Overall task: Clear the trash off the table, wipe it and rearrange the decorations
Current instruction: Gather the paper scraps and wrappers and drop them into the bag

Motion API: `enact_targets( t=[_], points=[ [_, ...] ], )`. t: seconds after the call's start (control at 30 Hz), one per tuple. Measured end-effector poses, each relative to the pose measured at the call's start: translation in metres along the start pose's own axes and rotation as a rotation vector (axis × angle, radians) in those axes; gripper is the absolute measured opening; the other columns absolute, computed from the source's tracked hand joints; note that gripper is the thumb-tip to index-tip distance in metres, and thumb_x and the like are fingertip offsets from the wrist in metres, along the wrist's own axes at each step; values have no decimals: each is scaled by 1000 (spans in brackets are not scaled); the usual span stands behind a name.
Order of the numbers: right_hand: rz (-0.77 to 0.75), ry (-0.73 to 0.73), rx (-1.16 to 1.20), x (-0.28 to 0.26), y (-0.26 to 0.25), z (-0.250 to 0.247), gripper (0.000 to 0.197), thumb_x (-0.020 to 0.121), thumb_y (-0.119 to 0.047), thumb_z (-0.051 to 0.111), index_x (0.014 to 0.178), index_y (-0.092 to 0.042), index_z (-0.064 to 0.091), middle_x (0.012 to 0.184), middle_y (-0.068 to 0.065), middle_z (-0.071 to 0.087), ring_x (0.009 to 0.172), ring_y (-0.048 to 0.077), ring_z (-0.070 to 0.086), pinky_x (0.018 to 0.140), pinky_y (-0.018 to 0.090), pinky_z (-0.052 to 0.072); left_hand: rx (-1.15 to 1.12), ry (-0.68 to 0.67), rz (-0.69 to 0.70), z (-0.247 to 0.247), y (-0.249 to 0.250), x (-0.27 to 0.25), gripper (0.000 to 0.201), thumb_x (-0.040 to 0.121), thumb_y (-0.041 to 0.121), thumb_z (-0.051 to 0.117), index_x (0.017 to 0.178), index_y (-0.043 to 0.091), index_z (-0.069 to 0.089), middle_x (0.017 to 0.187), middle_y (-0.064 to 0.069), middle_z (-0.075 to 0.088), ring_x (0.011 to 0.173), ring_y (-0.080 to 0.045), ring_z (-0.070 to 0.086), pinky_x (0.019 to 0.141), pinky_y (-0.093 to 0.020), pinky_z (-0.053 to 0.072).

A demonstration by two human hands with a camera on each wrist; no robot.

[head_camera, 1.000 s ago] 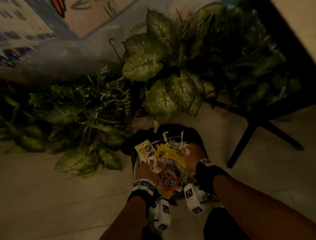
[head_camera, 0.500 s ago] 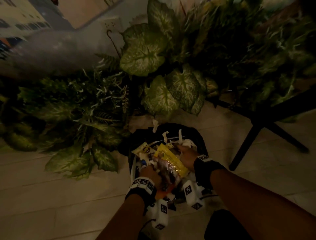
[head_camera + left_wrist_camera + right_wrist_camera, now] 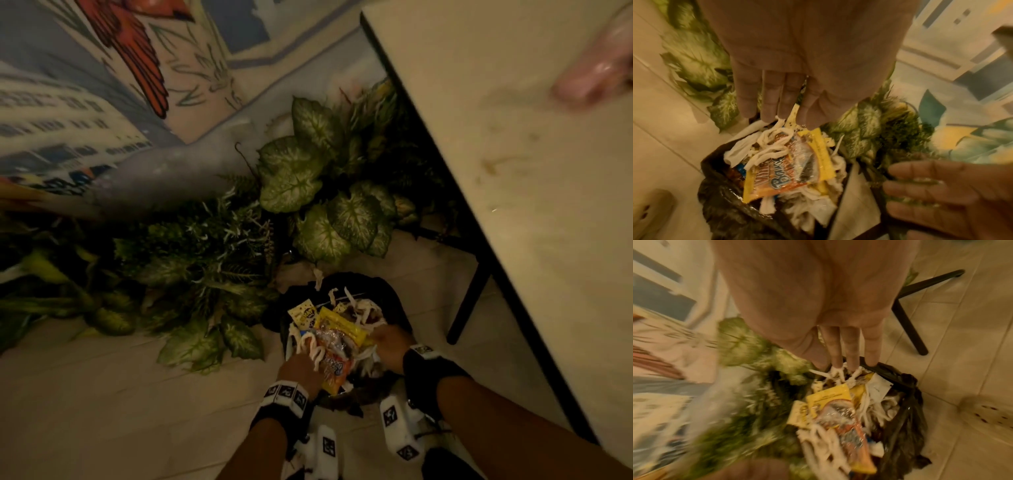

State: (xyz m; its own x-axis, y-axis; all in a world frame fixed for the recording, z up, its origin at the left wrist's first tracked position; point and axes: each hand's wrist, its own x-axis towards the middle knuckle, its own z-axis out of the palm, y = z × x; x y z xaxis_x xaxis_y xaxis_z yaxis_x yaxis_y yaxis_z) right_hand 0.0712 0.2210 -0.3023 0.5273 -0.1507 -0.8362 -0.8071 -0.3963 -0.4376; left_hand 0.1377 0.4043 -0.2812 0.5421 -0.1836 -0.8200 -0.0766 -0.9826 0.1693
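The orange and yellow snack wrapper (image 3: 334, 356) lies on top of the full trash bin (image 3: 394, 308), low in the middle of the head view. Its long axis runs from the upper right down toward the lower left of that frame, and its printed face is turned up. White paper strips (image 3: 772, 146) lie draped over its upper end, and a smaller pale yellow packet (image 3: 303, 317) sits just beside it, toward the upper left.

The bin, lined with a black bag, stands on a pale tiled floor (image 3: 102, 411). Leafy green plants (image 3: 308, 192) crowd the floor just beyond it, against a painted wall mural (image 3: 120, 68). A pale table (image 3: 513, 171) on dark legs fills the right side of the frame.

The left hand (image 3: 301, 371) reaches down with straight fingers (image 3: 768, 100) held together, their tips touching the paper strips. The right hand (image 3: 392, 346) likewise has straight fingers (image 3: 852, 350) whose tips press into the strips at the bin's far edge. Neither hand grips anything.
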Motion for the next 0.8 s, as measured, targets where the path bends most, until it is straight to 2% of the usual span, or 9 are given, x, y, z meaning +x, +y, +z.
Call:
enact_targets(
  t=[0.07, 0.13, 0.27, 0.4, 0.47, 0.53, 0.63, 0.73, 0.8],
  points=[
    [-28, 32, 22, -44, -11, -11, 28, 94, -17, 44, 115, -12, 63, 124, 10, 59, 113, 27, 57, 97, 31, 46, -65, 31, -15, -11, 8, -27, 20, 92, 22, 51, 109, 17, 61, 125, -9, 59, 114, -25, 56, 91, -27, 44],
    [-97, 55, 78, -88, -25, -27, 24, 92, -18, 45, 104, -20, 66, 118, 5, 61, 108, 24, 58, 94, 29, 47, -162, 69, -12, -23, 21, -53, 6, 90, 20, 56, 96, 22, 57, 119, -7, 61, 103, -22, 57, 85, -25, 43],
    [-286, 25, 105, -168, -44, -70, 24, 90, -16, 51, 109, -14, 66, 121, 6, 62, 112, 23, 57, 92, 25, 45, -313, 146, 55, -44, 58, -100, 12, 89, 17, 61, 101, 16, 63, 112, -8, 62, 93, -17, 51, 85, -26, 40],
    [-406, 60, 119, -227, -39, -120, 23, 89, -14, 51, 106, -16, 66, 114, 4, 64, 104, 23, 59, 76, 26, 43, -374, 272, 163, -68, 96, -150, 11, 87, 15, 64, 80, 22, 60, 90, -4, 63, 91, -23, 59, 84, -30, 46],
    [-408, 112, 173, -249, -24, -142, 19, 88, -13, 52, 97, -22, 66, 100, 1, 66, 88, 20, 63, 69, 31, 49, -361, 306, 236, -78, 113, -171, 17, 87, 14, 64, 76, 26, 58, 86, -2, 62, 89, -22, 59, 79, -28, 45],
    [-409, 165, 234, -272, -4, -164, 14, 87, -11, 55, 90, -23, 63, 92, 3, 69, 75, 17, 63, 61, 24, 49, -325, 317, 319, -84, 128, -190, 13, 88, 14, 63, 81, 25, 59, 88, -1, 62, 88, -19, 58, 76, -25, 43],
    [-376, 284, 299, -306, 38, -197, 15, 86, -7, 57, 89, -20, 62, 95, 13, 72, 71, 18, 64, 60, 26, 50, -239, 323, 434, -88, 151, -211, 16, 89, 17, 61, 79, 28, 58, 87, 3, 63, 84, -15, 58, 71, -24, 43],
    [-319, 411, 371, -335, 85, -225, 14, 88, -3, 56, 92, -14, 64, 91, 7, 73, 71, 18, 64, 62, 28, 51, -204, 309, 491, -86, 170, -226, 11, 89, 18, 62, 85, 28, 60, 86, 10, 61, 84, -11, 58, 66, -18, 41],
    [-268, 503, 385, -349, 114, -242, 13, 88, -4, 56, 92, -13, 65, 89, 5, 73, 71, 19, 65, 62, 29, 52, -195, 294, 531, -85, 184, -234, 9, 89, 19, 63, 89, 27, 61, 89, 12, 61, 88, -10, 59, 71, -19, 43]
  ],
)
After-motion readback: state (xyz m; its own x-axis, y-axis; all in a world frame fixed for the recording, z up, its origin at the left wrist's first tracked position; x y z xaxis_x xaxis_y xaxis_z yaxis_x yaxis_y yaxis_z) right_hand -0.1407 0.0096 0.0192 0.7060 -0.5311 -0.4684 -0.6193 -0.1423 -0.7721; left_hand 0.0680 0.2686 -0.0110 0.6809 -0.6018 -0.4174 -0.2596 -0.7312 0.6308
